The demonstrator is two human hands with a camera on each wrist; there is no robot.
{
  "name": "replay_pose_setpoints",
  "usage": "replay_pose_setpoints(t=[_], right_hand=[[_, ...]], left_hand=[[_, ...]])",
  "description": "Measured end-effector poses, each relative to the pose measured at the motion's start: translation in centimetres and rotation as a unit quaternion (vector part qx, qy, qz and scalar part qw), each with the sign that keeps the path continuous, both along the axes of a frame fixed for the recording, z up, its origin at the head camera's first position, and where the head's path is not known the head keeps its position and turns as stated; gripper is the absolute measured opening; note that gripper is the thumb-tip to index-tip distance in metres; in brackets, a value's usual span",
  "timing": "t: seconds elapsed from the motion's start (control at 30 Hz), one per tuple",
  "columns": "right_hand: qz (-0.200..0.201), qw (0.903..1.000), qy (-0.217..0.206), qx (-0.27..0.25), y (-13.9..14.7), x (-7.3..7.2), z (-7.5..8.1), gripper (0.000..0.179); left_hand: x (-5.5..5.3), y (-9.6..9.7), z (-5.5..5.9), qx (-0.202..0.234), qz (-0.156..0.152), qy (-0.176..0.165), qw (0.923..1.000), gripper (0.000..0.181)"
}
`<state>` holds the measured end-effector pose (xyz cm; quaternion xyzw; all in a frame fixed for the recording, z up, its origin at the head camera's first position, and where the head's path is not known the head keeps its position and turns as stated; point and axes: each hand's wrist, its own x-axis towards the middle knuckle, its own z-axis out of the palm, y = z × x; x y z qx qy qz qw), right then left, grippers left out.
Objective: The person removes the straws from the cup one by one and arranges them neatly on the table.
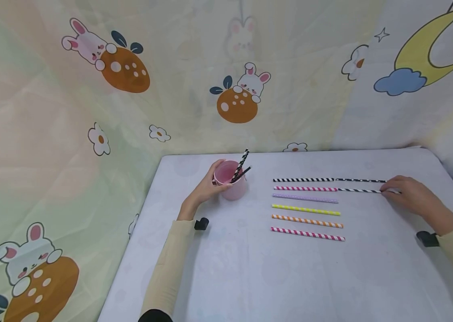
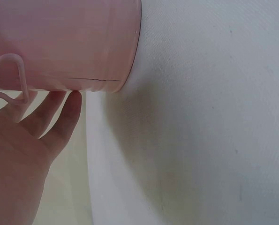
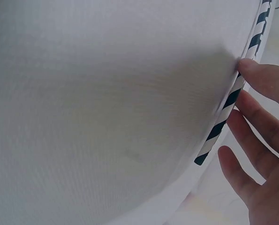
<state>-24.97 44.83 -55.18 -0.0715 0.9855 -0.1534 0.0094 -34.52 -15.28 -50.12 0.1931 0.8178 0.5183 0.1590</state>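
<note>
My left hand (image 1: 204,188) grips a pink pail (image 1: 235,193) by its side near the back left of the table. In the left wrist view the fingers lie along the wall of the pail (image 2: 69,42), past a small wire loop. Two black-and-white paper straws (image 1: 244,159) lean out of the pail. My right hand (image 1: 411,197) pinches the right end of a dark-and-white striped straw (image 1: 359,191) lying on the table. The right wrist view has thumb and forefinger on that striped straw (image 3: 219,126), the other fingers spread beside it.
Left of the pinched straw lies a pink-striped straw (image 1: 304,188), end to end with it. Behind are a black-striped straw (image 1: 303,180) and a black patterned one (image 1: 359,180). Purple (image 1: 304,198), yellow (image 1: 306,209), orange (image 1: 307,221) and another pink-striped straw (image 1: 308,234) lie in front.
</note>
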Motion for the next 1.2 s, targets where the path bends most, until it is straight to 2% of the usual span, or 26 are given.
replay_pose_setpoints(t=[0.43,0.73,0.93,1.17,1.2], right_hand=[[-0.003,0.9999,-0.013,0.008,-0.1,-0.1,0.3,0.018],[-0.015,0.9995,-0.027,-0.004,-0.2,-0.1,0.3,0.020],[-0.048,0.9973,-0.037,-0.042,-0.2,0.2,1.1,0.035],[-0.054,0.9963,-0.037,-0.055,-0.5,0.3,1.8,0.055],[-0.057,0.9962,-0.038,-0.054,-0.6,0.3,1.8,0.058]], left_hand=[[-0.1,0.0,0.1,-0.006,-0.001,-0.006,1.0000,0.096],[0.0,0.1,0.1,-0.003,0.000,-0.007,1.0000,0.095],[0.0,0.1,0.1,-0.004,0.002,-0.005,1.0000,0.094],[0.0,0.0,0.0,-0.011,0.007,-0.003,0.9999,0.094],[-0.2,0.0,-0.2,-0.010,0.008,-0.003,0.9999,0.094]])
